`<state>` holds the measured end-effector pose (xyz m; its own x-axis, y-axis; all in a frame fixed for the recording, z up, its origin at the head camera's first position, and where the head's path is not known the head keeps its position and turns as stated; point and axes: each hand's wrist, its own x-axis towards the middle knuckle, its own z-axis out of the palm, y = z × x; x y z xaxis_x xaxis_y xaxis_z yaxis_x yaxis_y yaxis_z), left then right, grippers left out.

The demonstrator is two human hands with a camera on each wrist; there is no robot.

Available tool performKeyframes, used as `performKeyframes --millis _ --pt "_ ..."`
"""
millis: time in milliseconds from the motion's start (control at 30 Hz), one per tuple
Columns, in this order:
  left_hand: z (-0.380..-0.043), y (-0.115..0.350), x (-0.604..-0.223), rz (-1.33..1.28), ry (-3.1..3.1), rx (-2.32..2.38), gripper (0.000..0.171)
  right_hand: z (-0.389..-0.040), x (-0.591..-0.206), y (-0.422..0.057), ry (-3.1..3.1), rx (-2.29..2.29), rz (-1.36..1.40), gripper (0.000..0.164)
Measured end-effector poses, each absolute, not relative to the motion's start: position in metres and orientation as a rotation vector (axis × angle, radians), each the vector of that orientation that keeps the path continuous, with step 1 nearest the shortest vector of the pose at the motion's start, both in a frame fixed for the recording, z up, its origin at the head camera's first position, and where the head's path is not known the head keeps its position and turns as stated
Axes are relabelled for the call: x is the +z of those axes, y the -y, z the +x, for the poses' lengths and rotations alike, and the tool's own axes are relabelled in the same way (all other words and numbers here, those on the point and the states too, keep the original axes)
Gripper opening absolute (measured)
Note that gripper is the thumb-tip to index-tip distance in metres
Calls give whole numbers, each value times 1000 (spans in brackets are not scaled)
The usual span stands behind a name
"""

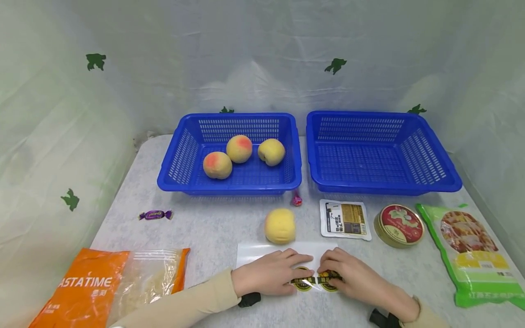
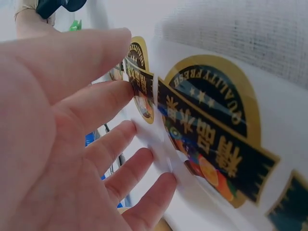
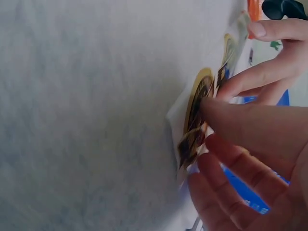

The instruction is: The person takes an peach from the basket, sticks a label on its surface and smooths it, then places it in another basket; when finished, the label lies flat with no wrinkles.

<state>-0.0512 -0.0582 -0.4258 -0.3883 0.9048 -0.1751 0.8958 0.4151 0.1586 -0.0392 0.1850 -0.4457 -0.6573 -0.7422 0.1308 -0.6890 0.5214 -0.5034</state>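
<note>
A glossy white sheet of round fruit stickers (image 1: 250, 253) lies at the table's near side. My left hand (image 1: 275, 273) rests on it with fingers extended, the fingertips at a black-and-gold sticker (image 1: 303, 284). At the sheet's right part, my right hand (image 1: 350, 275) pinches a sticker (image 3: 199, 98) with curled fingers, the thumb on its face. The sheet's edge curls up there in the right wrist view. "QUALITY FRESH" lettering and printed fruit show on a sticker (image 2: 211, 120) in the left wrist view. Just beyond the sheet sits a yellow peach (image 1: 280, 226).
Behind stand a blue basket (image 1: 229, 187) holding three peaches and another blue basket (image 1: 381, 186). Rightward lie a white pouch (image 1: 345, 219), a round tin (image 1: 399, 226) and a green bag (image 1: 477, 259). Purple candy (image 1: 156, 215), a lollipop (image 1: 297, 199) and an orange bag (image 1: 88, 287) are around.
</note>
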Motion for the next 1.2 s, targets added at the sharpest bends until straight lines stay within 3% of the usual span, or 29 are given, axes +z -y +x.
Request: performKeyframes --millis 767,1200 --pt "-56 58 -424 1535 -2386 126 45 -50 -450 -187 -2460 -899 -1301 36" --pt "-65 63 -421 1648 -2330 171 38 -46 -449 -188 -2446 -945 -1368 29"
